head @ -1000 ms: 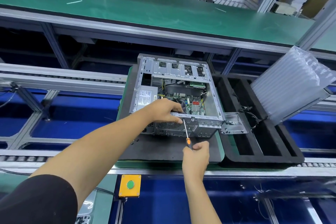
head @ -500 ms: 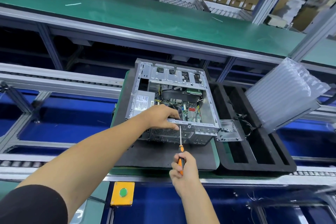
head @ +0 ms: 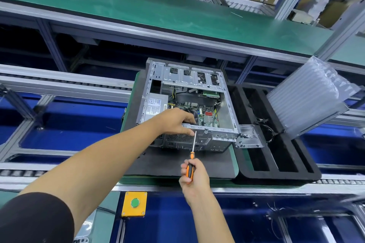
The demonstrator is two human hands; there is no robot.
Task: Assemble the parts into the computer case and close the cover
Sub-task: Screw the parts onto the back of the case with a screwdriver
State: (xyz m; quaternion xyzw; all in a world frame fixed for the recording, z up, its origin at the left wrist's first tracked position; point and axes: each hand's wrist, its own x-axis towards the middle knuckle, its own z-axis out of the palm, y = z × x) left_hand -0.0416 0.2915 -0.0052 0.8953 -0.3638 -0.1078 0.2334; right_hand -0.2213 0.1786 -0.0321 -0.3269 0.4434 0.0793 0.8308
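An open silver computer case [head: 227, 108] lies on its side on a dark foam mat [head: 158, 163], its motherboard and power supply exposed. My left hand [head: 175, 121] grips the case's near top rail, fingers curled over the edge and thumb on the outer face. My right hand [head: 194, 176] holds an orange-and-black screwdriver [head: 190, 167] by its handle. The screwdriver shaft runs up to the near rail, with its tip just beside my left thumb. A small clear plastic part [head: 248, 138] sits against the case's right near corner.
A black foam tray [head: 276, 175] with long slots and loose cables lies right of the case. A clear air-cushion pack [head: 310, 96] leans on the tray's far right. A yellow box with a green button [head: 134, 203] is fixed below the conveyor edge. A green shelf [head: 158, 12] runs behind.
My right hand slid back down the screwdriver toward me, so more of the shaft and handle shows. The left hand kept its grip on the case rail. The camera moved closer.
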